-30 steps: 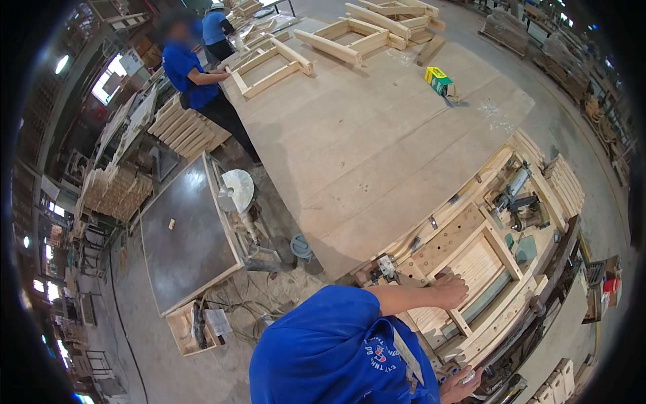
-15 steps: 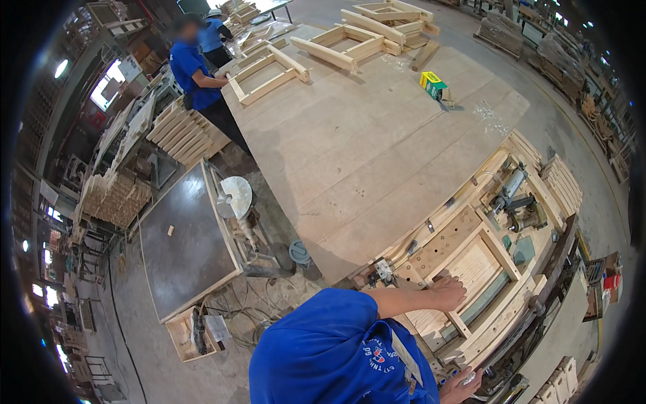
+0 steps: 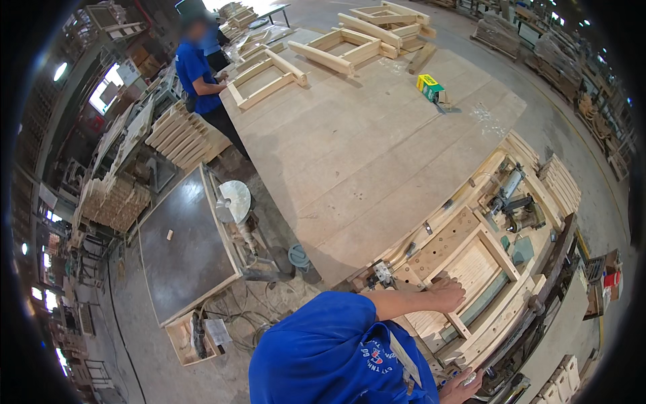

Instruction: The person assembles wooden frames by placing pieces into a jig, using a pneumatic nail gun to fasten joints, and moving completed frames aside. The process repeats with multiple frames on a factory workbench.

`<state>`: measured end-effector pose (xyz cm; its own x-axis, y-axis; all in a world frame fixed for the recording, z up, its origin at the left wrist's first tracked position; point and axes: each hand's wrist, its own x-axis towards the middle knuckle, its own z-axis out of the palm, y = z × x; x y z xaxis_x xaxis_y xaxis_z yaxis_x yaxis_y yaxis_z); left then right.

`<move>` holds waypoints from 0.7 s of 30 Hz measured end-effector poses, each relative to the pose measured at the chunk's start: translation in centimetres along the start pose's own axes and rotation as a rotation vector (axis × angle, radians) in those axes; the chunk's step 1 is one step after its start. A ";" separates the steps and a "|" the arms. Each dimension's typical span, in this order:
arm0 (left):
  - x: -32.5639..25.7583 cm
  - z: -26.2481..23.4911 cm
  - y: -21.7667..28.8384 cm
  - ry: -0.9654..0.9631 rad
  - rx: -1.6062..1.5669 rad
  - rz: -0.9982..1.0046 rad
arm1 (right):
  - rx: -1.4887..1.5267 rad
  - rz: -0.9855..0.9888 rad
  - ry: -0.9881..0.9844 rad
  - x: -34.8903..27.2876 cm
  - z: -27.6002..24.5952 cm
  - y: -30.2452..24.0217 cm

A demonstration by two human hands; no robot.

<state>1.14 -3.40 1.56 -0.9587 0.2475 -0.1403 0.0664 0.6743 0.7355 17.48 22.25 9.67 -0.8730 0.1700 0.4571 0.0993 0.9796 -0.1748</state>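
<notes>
A pale wooden frame (image 3: 494,252) lies in a wooden jig (image 3: 452,236) fitted with metal clamps at the lower right. My left hand (image 3: 445,295) rests on one of the frame's rails, its fingers curled over the wood. Lower down, beside the jig's near edge, my right hand (image 3: 460,388) is closed with the fingers bent. A small shiny metal piece shows at its fingertips, but what it is cannot be made out. At the jig's far end sits a metal air cylinder (image 3: 509,190).
Beyond the jig stretches a broad table (image 3: 363,155) bearing wooden frames (image 3: 336,50) and a green-yellow box (image 3: 431,87). A co-worker in blue (image 3: 196,74) stands at its far left. A dark-topped table (image 3: 185,242) stands left, beside a round white disc (image 3: 234,200). Hoses lie on the floor.
Both my hands stay where they were. The view shifts very slightly. At the far left, the second person is now more hidden behind the nearer co-worker, whose upper body has moved a little.
</notes>
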 end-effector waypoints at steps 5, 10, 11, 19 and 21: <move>0.4 0.1 0.1 -0.010 0.157 0.052 | 0.085 0.038 -0.061 -0.2 0.0 0.9; 1.3 -0.5 0.0 -0.113 0.286 0.033 | 0.182 0.115 -0.163 -0.4 1.6 2.5; 1.4 -0.7 0.3 -0.125 0.283 0.007 | 0.175 0.151 -0.168 -0.2 1.5 2.1; 1.6 -0.5 0.6 0.008 0.177 0.025 | 0.155 0.173 -0.139 0.2 1.1 1.8; 1.5 -0.1 0.3 0.046 0.181 0.057 | 0.155 0.179 -0.131 0.1 0.9 1.7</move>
<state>-0.33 -2.86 1.63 -0.9632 0.2601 -0.0684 0.1661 0.7753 0.6094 17.11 23.87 8.65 -0.9037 0.3134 0.2917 0.1918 0.9055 -0.3787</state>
